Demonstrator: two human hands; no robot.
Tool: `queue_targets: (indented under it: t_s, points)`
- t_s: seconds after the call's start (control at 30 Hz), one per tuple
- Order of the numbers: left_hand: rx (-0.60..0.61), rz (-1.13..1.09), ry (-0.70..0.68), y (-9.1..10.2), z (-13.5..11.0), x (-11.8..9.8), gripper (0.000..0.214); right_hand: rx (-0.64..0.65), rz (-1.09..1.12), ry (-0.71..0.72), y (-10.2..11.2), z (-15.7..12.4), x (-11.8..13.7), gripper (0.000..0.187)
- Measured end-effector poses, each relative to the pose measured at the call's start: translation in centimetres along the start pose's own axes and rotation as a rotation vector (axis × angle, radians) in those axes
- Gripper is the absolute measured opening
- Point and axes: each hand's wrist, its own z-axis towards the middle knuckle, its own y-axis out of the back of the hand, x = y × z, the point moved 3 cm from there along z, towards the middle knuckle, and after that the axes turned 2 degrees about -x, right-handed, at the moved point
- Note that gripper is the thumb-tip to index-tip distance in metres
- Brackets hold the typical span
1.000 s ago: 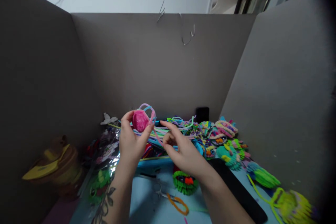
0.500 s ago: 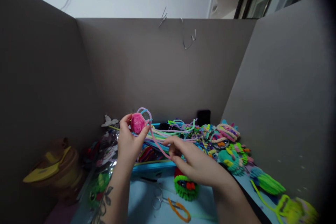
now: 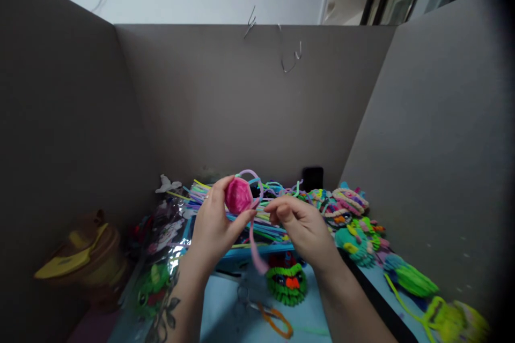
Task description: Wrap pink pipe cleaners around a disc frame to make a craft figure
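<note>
My left hand [image 3: 217,220] grips a pink hexagonal, cup-like pipe cleaner piece [image 3: 238,196] between thumb and fingers, its hollow side facing me. A lilac and blue pipe cleaner loop [image 3: 258,182] rises from its right side. From beside my left thumb a loose pink pipe cleaner [image 3: 255,249] hangs down, blurred at its lower end. My right hand [image 3: 303,228] is just right of the piece, with fingers curled and thumb against them; anything between its fingertips is too small to make out.
A blue tray [image 3: 257,250] of pipe cleaners lies behind my hands. Scissors [image 3: 251,303] with an orange pipe cleaner loop [image 3: 284,327] and a green fuzzy figure [image 3: 287,286] lie on the blue mat. Colourful figures [image 3: 354,246] line the right; a brown pot [image 3: 94,262] stands left. Grey panels enclose three sides.
My left hand and the pink piece have moved right. My right hand has let go of the pink strand, which now hangs down, and has come up beside the piece with its fingers curled.
</note>
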Motion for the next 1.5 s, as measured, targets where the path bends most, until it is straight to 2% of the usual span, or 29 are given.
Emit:
queue_targets:
  t_s: [0.1,0.2,0.33,0.6,0.77,0.97,1.17,1.27,1.5]
  points:
    - [0.032,-0.022,-0.018,-0.1,-0.1,-0.6,0.063,-0.107,-0.1,0.014,-0.3,0.0,0.0,0.008]
    - [0.058,-0.058,-0.017,-0.1,-0.3,-0.9,0.065,-0.172,-0.215,0.074,-0.5,0.1,0.1,0.007]
    - [0.072,-0.107,0.004,-0.2,-0.4,-1.0,0.066,-0.183,-0.284,0.142,-0.7,0.2,0.0,0.01]
    - [0.092,-0.214,0.028,-0.4,-0.5,-0.7,0.069,-0.221,-0.393,0.162,-1.1,0.0,0.3,0.011]
    - [0.123,-0.274,0.042,-0.3,-0.5,-0.9,0.063,-0.229,-0.416,0.186,-1.4,-0.2,0.4,0.011]
    - [0.14,-0.261,0.057,-0.3,-0.5,-1.0,0.062,-0.228,-0.423,0.183,-1.4,-0.3,0.4,0.012]
    - [0.136,-0.229,0.052,-0.2,-0.4,-1.0,0.061,-0.24,-0.378,0.122,-1.3,-0.2,0.2,0.01]
    - [0.122,-0.213,0.043,-0.1,-0.4,-1.1,0.06,-0.28,-0.394,0.144,-1.2,-0.2,0.4,0.009]
    - [0.101,-0.136,0.036,-0.1,-0.5,-1.1,0.065,-0.276,-0.414,0.157,-1.2,-0.3,0.5,0.011]
